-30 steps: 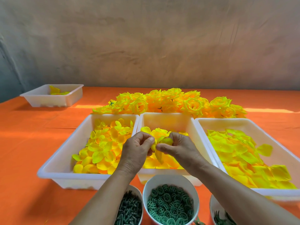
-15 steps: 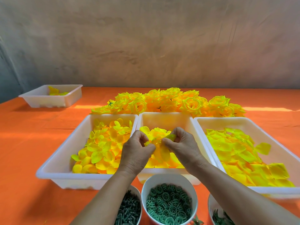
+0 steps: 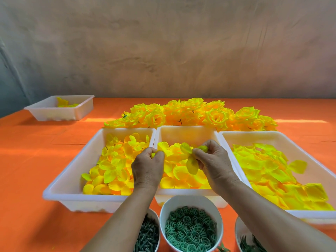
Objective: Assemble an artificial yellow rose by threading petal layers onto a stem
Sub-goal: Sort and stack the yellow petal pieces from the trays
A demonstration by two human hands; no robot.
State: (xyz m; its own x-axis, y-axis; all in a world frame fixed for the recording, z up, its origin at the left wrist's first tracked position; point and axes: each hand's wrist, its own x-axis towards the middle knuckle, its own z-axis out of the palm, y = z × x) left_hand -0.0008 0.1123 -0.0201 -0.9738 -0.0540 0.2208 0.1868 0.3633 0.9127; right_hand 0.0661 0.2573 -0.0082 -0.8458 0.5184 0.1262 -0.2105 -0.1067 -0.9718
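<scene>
Over the middle tray [image 3: 185,132], the left hand [image 3: 148,166] has its fingers clenched round a small yellow core [image 3: 153,155]; any stem inside the fist is hidden. The right hand [image 3: 215,161] pinches a petal layer [image 3: 192,163], held apart from the core. This looks like the threading step. Next, the layer's centre hole must meet the stem tip and slide on without creasing.

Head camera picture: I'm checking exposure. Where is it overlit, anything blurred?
Head view: sunlight bands streak the orange tablecloth; yellow fabric petals in the right white plastic tray glow neon, detail lost; left hand pinching a yellow piece, right hand pinching a petal layer, both sharp.
</scene>
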